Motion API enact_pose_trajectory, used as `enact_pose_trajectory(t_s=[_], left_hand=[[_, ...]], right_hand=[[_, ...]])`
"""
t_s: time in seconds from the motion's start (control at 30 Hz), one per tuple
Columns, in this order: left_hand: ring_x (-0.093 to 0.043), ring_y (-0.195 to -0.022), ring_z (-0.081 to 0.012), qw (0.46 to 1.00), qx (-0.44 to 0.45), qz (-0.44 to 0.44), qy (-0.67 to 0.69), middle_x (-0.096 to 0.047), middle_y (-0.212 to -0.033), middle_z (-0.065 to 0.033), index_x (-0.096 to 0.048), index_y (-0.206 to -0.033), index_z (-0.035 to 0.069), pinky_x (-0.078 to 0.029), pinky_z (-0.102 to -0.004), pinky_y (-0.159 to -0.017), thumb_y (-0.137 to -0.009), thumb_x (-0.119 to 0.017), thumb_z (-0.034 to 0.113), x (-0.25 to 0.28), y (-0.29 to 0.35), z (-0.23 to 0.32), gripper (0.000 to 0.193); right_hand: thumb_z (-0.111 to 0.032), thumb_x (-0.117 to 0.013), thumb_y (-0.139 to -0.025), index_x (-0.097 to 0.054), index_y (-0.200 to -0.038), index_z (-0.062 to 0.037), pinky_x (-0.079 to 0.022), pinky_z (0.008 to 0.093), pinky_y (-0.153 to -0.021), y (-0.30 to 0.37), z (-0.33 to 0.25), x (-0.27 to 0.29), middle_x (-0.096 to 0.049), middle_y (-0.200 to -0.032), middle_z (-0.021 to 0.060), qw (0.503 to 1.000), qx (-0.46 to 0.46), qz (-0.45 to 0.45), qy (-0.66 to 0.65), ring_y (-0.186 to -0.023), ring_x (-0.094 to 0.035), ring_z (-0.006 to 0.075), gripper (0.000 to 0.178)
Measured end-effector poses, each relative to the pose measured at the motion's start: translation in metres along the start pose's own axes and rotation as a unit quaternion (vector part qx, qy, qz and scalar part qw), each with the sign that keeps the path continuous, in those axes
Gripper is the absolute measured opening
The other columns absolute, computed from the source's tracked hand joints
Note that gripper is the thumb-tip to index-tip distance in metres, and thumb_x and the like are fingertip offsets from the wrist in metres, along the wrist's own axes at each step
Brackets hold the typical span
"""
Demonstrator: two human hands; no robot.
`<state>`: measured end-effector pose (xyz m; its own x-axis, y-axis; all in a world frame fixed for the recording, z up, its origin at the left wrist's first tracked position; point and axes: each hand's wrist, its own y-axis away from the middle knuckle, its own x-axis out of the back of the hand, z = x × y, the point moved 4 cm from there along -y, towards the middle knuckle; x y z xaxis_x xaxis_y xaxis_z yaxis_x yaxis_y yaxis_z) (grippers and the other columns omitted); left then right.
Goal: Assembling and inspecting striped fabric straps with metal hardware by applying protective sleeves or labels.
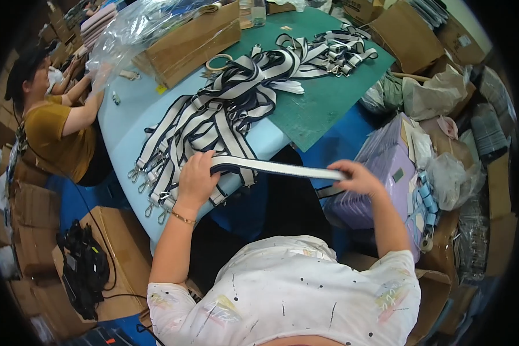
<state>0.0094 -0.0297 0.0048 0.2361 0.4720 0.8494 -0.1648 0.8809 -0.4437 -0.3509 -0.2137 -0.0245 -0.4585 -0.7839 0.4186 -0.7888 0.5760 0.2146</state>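
A white strap with dark edges (276, 168) stretches between my two hands, above my lap at the table's near edge. My left hand (196, 177) is closed around its left part, beside the pile. My right hand (358, 179) pinches it farther right, and a short dark end hangs below that hand. In front of me lies a tangled pile of similar straps (225, 109). Metal snap hooks (150, 210) hang from the pile over the table's near left edge. More straps with metal buckles and hooks (340, 55) lie bunched at the far right.
A green mat (311, 115) covers the right of the light blue table (124, 124). An open cardboard box (196, 46) with plastic wrap stands at the back. A co-worker (63, 121) is at the left edge. A purple bin (374, 173) and bags stand to my right, a carton (118, 254) lower left.
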Motion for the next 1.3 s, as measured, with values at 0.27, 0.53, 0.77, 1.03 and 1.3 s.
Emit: enact_pose_trajectory(t_s=[0.27,0.53,0.77,1.03,1.3], left_hand=[[-0.055,-0.092,-0.0392,0.988,0.105,0.104,0.045,-0.056,-0.100,-0.0190,-0.051,-0.110,0.000,-0.047,-0.0431,-0.077,-0.087,-0.058,0.018,-0.007,-0.008,-0.030,0.030],[-0.054,-0.088,-0.0335,0.992,0.032,0.060,-0.104,-0.052,-0.092,-0.0135,-0.050,-0.107,0.003,-0.046,-0.0413,-0.075,-0.071,-0.072,0.020,-0.016,-0.018,-0.004,0.045],[-0.054,-0.086,-0.0318,0.987,0.049,0.020,-0.153,-0.051,-0.089,-0.0118,-0.052,-0.102,0.004,-0.046,-0.0422,-0.072,-0.070,-0.071,0.021,-0.011,-0.011,-0.005,0.041],[-0.055,-0.086,-0.0328,0.992,0.029,0.062,-0.107,-0.054,-0.092,-0.0134,-0.052,-0.104,0.002,-0.047,-0.0424,-0.071,-0.073,-0.067,0.026,-0.017,-0.015,0.001,0.042],[-0.053,-0.083,-0.0291,0.993,-0.025,0.031,-0.110,-0.052,-0.089,-0.0104,-0.050,-0.112,0.003,-0.043,-0.0407,-0.073,-0.069,-0.070,0.025,-0.009,0.000,0.010,0.052]], right_hand=[[-0.006,-0.068,-0.076,-0.066,-0.101,-0.0068,-0.041,0.0221,-0.063,-0.094,-0.139,0.136,-0.055,-0.075,-0.0023,0.963,0.075,0.085,0.245,-0.070,-0.050,0.0070,0.025],[-0.011,-0.078,-0.064,-0.057,-0.123,-0.0172,-0.047,0.0402,-0.087,-0.141,-0.140,0.053,-0.060,-0.109,0.0077,0.771,0.140,0.261,0.565,-0.103,-0.058,0.0272,0.062],[-0.009,-0.072,-0.070,-0.063,-0.106,-0.0107,-0.049,0.0364,-0.077,-0.106,-0.134,-0.144,-0.062,-0.098,0.0090,0.878,0.349,0.308,0.115,-0.091,-0.059,0.0287,0.037],[-0.018,-0.077,-0.069,-0.058,-0.088,-0.0090,-0.047,0.0364,-0.068,-0.117,-0.126,-0.152,-0.061,-0.081,0.0054,0.917,0.202,0.315,0.141,-0.080,-0.059,0.0272,0.028],[-0.020,-0.074,-0.074,-0.056,-0.094,-0.0066,-0.049,0.0331,-0.060,-0.127,-0.111,-0.162,-0.064,-0.080,0.0096,0.948,0.194,0.254,0.010,-0.068,-0.062,0.0256,0.030]])
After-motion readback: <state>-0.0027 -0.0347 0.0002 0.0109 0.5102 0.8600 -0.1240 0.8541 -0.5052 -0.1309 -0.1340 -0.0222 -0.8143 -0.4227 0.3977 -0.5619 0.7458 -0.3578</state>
